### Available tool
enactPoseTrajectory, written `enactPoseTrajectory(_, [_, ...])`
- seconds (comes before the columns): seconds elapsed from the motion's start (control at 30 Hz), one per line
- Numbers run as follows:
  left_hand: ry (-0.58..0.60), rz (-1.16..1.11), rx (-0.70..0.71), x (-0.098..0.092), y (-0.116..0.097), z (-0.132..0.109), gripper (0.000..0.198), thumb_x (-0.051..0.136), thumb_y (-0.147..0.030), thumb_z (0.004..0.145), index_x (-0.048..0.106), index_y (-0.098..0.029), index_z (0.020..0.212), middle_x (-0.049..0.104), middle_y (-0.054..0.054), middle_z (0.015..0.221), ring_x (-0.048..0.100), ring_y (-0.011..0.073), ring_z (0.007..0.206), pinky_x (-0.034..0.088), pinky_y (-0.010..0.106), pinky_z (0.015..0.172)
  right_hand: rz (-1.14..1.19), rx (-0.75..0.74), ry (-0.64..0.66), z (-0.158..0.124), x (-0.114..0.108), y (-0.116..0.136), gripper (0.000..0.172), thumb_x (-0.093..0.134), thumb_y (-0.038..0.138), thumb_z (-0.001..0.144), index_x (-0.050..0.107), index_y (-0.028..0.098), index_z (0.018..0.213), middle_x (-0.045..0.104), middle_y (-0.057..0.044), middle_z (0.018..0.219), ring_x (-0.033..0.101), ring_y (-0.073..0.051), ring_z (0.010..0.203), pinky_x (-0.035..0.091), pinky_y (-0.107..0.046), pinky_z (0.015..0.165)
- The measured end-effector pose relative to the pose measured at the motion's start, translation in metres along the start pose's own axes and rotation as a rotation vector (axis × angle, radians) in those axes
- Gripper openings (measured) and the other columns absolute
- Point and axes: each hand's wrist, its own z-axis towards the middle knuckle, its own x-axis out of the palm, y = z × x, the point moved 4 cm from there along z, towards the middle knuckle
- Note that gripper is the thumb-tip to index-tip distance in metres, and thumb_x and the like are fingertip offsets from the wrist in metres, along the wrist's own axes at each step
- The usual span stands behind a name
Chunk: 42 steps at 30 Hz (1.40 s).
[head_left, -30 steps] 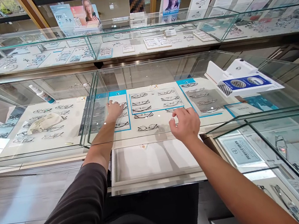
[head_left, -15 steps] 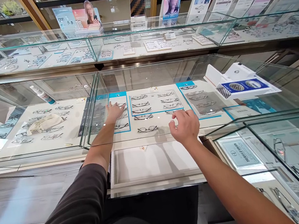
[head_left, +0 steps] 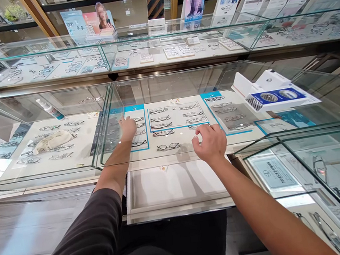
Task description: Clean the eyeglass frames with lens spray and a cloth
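My left hand point(head_left: 128, 128) reaches over the left blue-edged display card point(head_left: 147, 141), beside a column of eyeglasses point(head_left: 140, 143). Its fingers are bent in and partly hidden behind the hand; whether they hold anything does not show. Closer to me, my right hand point(head_left: 210, 142) is curled into a loose fist above the glass case point(head_left: 189, 155), partly covering a pair of glasses point(head_left: 195, 127). What is inside that fist, if anything, is hidden. Between the hands, dark-framed glasses point(head_left: 168, 147) lie in front of the middle card point(head_left: 179, 126) with its two columns of frames.
An open white drawer point(head_left: 165, 187) juts out before me. A spray bottle point(head_left: 51, 109) and a cream cloth point(head_left: 53, 141) are at the left. A white and blue box point(head_left: 276, 95) stands at the right, near another glass case point(head_left: 314, 145). More showcases point(head_left: 176, 62) line the back.
My left hand has shifted slightly left, and its spread fingers have drawn in. My right hand stays in almost the same place, still curled.
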Motion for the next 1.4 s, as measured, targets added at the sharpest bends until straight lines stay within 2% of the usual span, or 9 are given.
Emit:
enactPoseTrajectory(0.23, [-0.057, 0.061, -0.096, -0.006, 0.002, -0.006, 0.033, 0.062, -0.016, 0.080, 0.087, -0.020, 0.102, 0.070, 0.022, 0.146, 0.041, 0.0492, 0.155, 0.027, 0.069, 0.125, 0.014, -0.003, -0.017, 0.000, 0.000, 0.000, 0.004, 0.062, 0.026, 0.089, 0.059, 0.025, 0.091, 0.073, -0.009, 0.091, 0.052, -0.032, 0.095, 0.030, -0.041, 0.077])
enactPoseTrajectory(0.47, [-0.066, 0.044, -0.115, -0.013, -0.003, -0.012, 0.038, 0.065, -0.019, 0.081, 0.084, -0.020, 0.114, 0.070, 0.024, 0.144, 0.042, 0.0511, 0.155, 0.027, 0.069, 0.125, 0.007, 0.000, -0.007, 0.000, 0.000, 0.000, 0.004, 0.062, 0.026, 0.089, 0.059, 0.025, 0.092, 0.072, -0.010, 0.091, 0.052, -0.032, 0.096, 0.030, -0.041, 0.076])
enactPoseTrajectory(0.7, [-0.246, -0.069, -0.043, -0.035, -0.054, -0.040, 0.039, 0.050, -0.021, 0.098, 0.071, -0.018, 0.131, 0.050, 0.023, 0.168, 0.032, 0.0486, 0.160, 0.027, 0.069, 0.123, 0.030, 0.011, -0.023, 0.000, 0.001, -0.001, 0.003, 0.062, 0.026, 0.089, 0.059, 0.025, 0.091, 0.072, -0.010, 0.091, 0.051, -0.032, 0.096, 0.029, -0.041, 0.077])
enactPoseTrajectory(0.8, [-0.228, -0.169, 0.178, -0.038, -0.095, -0.068, 0.033, 0.043, -0.026, 0.106, 0.071, -0.018, 0.121, 0.066, 0.024, 0.144, 0.048, 0.0439, 0.144, 0.033, 0.064, 0.120, 0.014, 0.005, -0.029, 0.000, 0.002, -0.002, 0.003, 0.061, 0.027, 0.090, 0.059, 0.025, 0.091, 0.074, -0.010, 0.093, 0.052, -0.032, 0.096, 0.030, -0.041, 0.077])
enactPoseTrajectory(0.93, [-0.067, -0.224, 0.467, -0.029, -0.140, -0.122, 0.021, 0.053, -0.023, 0.103, 0.073, -0.020, 0.098, 0.077, 0.017, 0.102, 0.065, 0.0351, 0.114, 0.044, 0.055, 0.110, -0.003, -0.006, -0.029, 0.000, 0.003, -0.002, 0.003, 0.060, 0.028, 0.091, 0.059, 0.025, 0.092, 0.074, -0.010, 0.093, 0.052, -0.032, 0.097, 0.029, -0.041, 0.077])
enactPoseTrajectory(1.03, [0.071, -0.291, 0.647, -0.027, -0.155, -0.173, 0.014, 0.063, -0.022, 0.097, 0.072, -0.022, 0.087, 0.074, 0.009, 0.081, 0.069, 0.0256, 0.086, 0.052, 0.043, 0.094, -0.008, -0.009, -0.031, 0.001, 0.003, -0.002, 0.003, 0.059, 0.028, 0.091, 0.059, 0.024, 0.091, 0.074, -0.011, 0.092, 0.052, -0.033, 0.097, 0.028, -0.041, 0.076])
enactPoseTrajectory(1.1, [0.149, -0.347, 0.740, -0.034, -0.157, -0.209, 0.009, 0.069, -0.023, 0.095, 0.072, -0.023, 0.087, 0.077, 0.004, 0.083, 0.070, 0.0200, 0.080, 0.054, 0.034, 0.084, -0.008, -0.016, -0.040, 0.001, 0.003, -0.003, 0.004, 0.059, 0.028, 0.091, 0.060, 0.024, 0.091, 0.074, -0.011, 0.093, 0.052, -0.032, 0.097, 0.027, -0.041, 0.076])
enactPoseTrajectory(1.27, [0.432, -0.752, 0.954, -0.088, -0.151, -0.289, 0.008, 0.073, -0.023, 0.097, 0.071, -0.024, 0.088, 0.079, 0.000, 0.082, 0.074, 0.0144, 0.074, 0.053, 0.026, 0.074, -0.002, -0.027, -0.057, 0.002, 0.006, -0.006, 0.003, 0.060, 0.028, 0.091, 0.059, 0.024, 0.090, 0.073, -0.011, 0.092, 0.051, -0.033, 0.096, 0.026, -0.041, 0.076])
enactPoseTrajectory(1.4, [0.322, -0.806, 1.024, -0.156, -0.140, -0.314, 0.008, 0.071, -0.021, 0.099, 0.073, -0.024, 0.092, 0.081, 0.003, 0.083, 0.076, 0.0153, 0.075, 0.056, 0.027, 0.075, -0.002, -0.029, -0.061, 0.002, 0.009, -0.009, 0.003, 0.060, 0.027, 0.089, 0.059, 0.024, 0.089, 0.073, -0.011, 0.091, 0.052, -0.033, 0.097, 0.026, -0.041, 0.075])
